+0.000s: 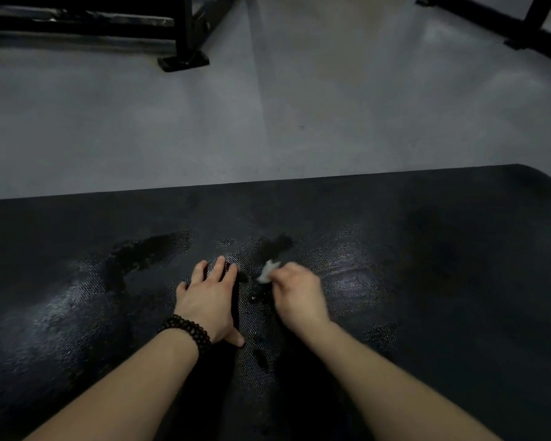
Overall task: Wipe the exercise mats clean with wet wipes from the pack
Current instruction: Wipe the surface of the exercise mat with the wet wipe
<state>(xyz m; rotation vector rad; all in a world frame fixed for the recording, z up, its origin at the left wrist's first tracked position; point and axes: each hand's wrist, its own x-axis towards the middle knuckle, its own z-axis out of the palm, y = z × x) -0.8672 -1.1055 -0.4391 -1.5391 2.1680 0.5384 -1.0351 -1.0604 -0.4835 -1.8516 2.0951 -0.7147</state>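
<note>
i am kneeling over a black mat [427, 218] on a grey floor [268, 106]. my left hand [208, 297] lies flat on the mat with straight, spread fingers. it holds nothing and just pins the mat down. it has a bead bracelet [186, 332] on the wrist. my right hand [298, 292] is curled round a small white wipe [268, 270], bunched up and sticking out past the fingers. the wipe looks to be touching the mat just beside my left hand, but it is blurry so i am not sure.

the mat shines wet around my hands, with dark patches further out. the far edge and the right end look dull, so i think they are not wiped yet.

to do this well, i should open the wipe out flatter, press down, and rub in long rows toward the far edge. the pack is not in view. black frames [185, 43] stand on the floor far off.
</note>
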